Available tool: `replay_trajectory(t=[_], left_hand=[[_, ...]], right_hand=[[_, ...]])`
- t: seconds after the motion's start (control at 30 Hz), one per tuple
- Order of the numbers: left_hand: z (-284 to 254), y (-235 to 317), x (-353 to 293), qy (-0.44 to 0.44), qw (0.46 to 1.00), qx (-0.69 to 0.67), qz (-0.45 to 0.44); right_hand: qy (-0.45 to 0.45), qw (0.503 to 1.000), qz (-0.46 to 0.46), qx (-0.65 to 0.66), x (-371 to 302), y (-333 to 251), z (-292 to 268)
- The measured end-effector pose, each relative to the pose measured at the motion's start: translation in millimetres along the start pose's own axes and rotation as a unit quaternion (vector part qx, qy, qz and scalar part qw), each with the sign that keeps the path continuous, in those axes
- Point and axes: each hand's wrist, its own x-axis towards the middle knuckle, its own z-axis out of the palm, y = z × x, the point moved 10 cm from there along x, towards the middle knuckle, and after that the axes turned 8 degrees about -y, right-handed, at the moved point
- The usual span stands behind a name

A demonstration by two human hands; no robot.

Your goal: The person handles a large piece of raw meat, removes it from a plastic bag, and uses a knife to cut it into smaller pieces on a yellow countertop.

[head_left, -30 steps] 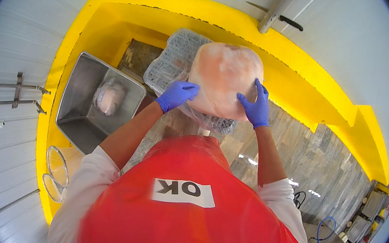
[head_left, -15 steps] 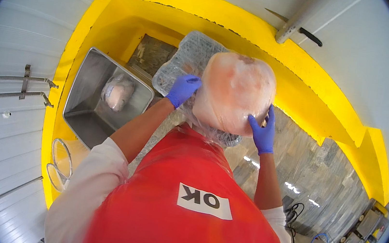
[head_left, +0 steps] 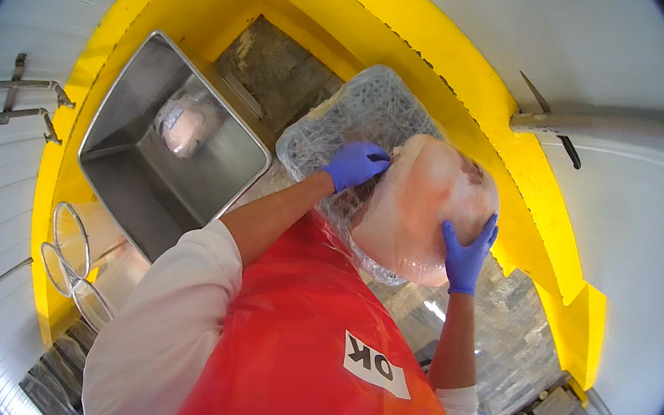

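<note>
A big rounded block of pale pink meat point(head_left: 423, 206), wrapped in clear film, sits tilted over the right part of a plastic crate point(head_left: 399, 100) lined with clear film. My left hand point(head_left: 356, 167), in a blue glove, is closed at the block's left edge, fingertips curled into the loose wrapping there. Against the block's right side, my right hand point(head_left: 469, 256), gloved the same way, grips with thumb and fingers spread apart. The block's underside is hidden, so what bears its weight cannot be seen.
A deep metal bin point(head_left: 129, 141) at left holds a smaller wrapped piece of meat point(head_left: 184, 127). A yellow wall point(head_left: 466, 58) curves behind the crate. On a pipe at upper right is a black-handled knife point(head_left: 571, 152). Clear round-rimmed containers point(head_left: 71, 238) stand at lower left.
The whole view has turned and shifted. The block now leans more to the right, and more of the lined crate shows at its left. Both hands stay at its sides.
</note>
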Motion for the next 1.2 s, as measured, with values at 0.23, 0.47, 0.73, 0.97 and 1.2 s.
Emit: replay_trajectory(t=[0.23, 0.47, 0.73, 0.97, 1.2], left_hand=[[-15.9, 25.7, 2.2, 0.041, 0.986, 0.077, 0.141], [-8.6, 56.5, 25.6, 0.013, 0.945, 0.202, 0.258], [-14.2, 81.9, 26.0, -0.024, 0.869, 0.273, 0.413], [12.3, 83.0, 42.7, -0.078, 0.854, 0.273, 0.436], [12.6, 77.0, 57.2, -0.028, 0.892, 0.186, 0.410]], right_hand=[[-0.029, 1.000, 0.000, -0.005, 22.9, 9.1, 7.7], [-0.063, 0.993, 0.028, 0.099, 27.9, 27.3, 12.1], [-0.079, 0.990, 0.027, 0.111, 32.3, 27.6, 13.5], [-0.087, 0.987, 0.035, 0.131, 32.4, 19.2, 12.0], [-0.086, 0.989, 0.013, 0.122, 29.2, 28.5, 11.6]])
